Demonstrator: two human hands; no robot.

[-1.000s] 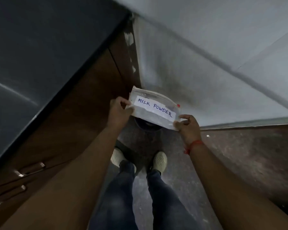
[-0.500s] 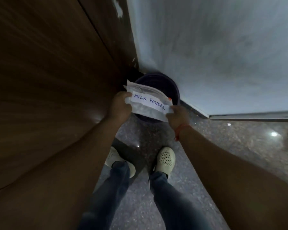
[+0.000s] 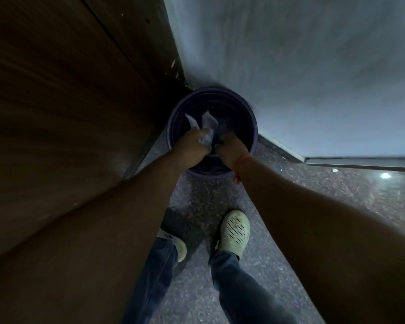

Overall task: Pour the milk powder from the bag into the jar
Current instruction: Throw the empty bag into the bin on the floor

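The clear milk powder bag [image 3: 207, 127] is crumpled and folded, its label hidden. It sits inside the mouth of a dark purple bin [image 3: 246, 113] on the floor in the corner. My left hand [image 3: 193, 145] grips the bag from the left. My right hand [image 3: 230, 146], with a red thread at the wrist, is closed right beside it, apparently on the bag's lower right edge. Both hands reach down into the bin. No jar is in view.
A brown wooden cabinet side [image 3: 68, 90] rises on the left, a pale wall [image 3: 313, 78] on the right, meeting behind the bin. My feet in pale shoes [image 3: 235, 230] stand on the speckled stone floor [image 3: 313, 206] just before the bin.
The bag was held flat and stretched with its label showing above the bin. Now it is crumpled and both hands have gone down into the bin. The camera tilted further down.
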